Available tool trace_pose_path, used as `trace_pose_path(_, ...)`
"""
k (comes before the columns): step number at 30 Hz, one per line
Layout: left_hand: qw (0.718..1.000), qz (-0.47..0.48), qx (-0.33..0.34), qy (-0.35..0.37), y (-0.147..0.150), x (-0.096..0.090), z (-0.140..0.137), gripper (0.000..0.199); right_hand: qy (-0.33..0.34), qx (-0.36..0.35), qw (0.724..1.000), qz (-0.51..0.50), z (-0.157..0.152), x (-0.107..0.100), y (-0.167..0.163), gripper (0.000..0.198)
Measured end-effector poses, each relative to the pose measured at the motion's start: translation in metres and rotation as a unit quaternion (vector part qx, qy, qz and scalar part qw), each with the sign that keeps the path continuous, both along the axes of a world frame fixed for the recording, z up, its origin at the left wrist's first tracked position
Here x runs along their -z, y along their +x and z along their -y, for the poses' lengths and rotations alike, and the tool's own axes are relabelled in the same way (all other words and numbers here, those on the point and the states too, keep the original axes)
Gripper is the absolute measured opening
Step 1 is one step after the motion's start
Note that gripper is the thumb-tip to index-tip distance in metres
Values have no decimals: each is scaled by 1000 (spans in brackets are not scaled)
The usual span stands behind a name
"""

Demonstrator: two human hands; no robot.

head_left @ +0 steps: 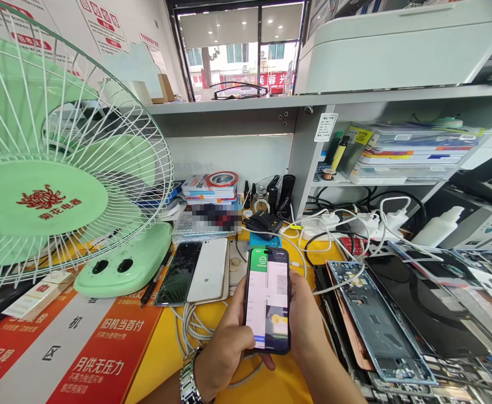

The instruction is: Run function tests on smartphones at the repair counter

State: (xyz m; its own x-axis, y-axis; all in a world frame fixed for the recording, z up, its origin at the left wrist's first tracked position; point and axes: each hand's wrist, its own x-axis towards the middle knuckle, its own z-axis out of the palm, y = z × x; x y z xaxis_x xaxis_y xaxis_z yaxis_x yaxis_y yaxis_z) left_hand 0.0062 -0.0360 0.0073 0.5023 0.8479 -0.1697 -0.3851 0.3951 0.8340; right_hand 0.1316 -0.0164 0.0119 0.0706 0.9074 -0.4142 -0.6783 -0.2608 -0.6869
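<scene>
A lit smartphone [268, 303] is held upright between my two hands above the yellow table. My left hand [224, 342], with a metal watch [190, 376] on its wrist, grips the left side, its thumb over the lower screen. My right hand [307, 314] closes round the right edge; most of its fingers are behind the phone. The screen is part green and part white, with a small picture low on the right. Left of it lie a white phone [209, 269] and a dark phone with a cracked surface [179, 272].
A green fan [39, 196] stands at the left over a red mat [115, 342]. Opened phone parts [381, 320] pile up at the right. White cables and chargers [326, 224] tangle behind, below a grey shelf [229, 118]. A white bottle [440, 224] stands back right.
</scene>
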Motion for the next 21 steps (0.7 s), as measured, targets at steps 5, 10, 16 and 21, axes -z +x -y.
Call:
trace_pose_path(5, 1000, 18, 0, -12, 0, 0, -2, 105, -16, -12, 999, -39, 0, -4, -1, 35)
trace_pose_path(10, 999, 25, -21, -25, 1, 2, 1, 93, -24, 10, 999, -25, -1, -3, -1, 33)
trace_pose_path(16, 999, 18, -41, -30, 4, 2, 0, 74, -28, 10, 999, -21, -1, 1, -1, 34)
trace_pose_path(21, 997, -42, -50, -37, 6, 1, -2, 72, -22, 22, 999, 26, 0, 8, 1, 35)
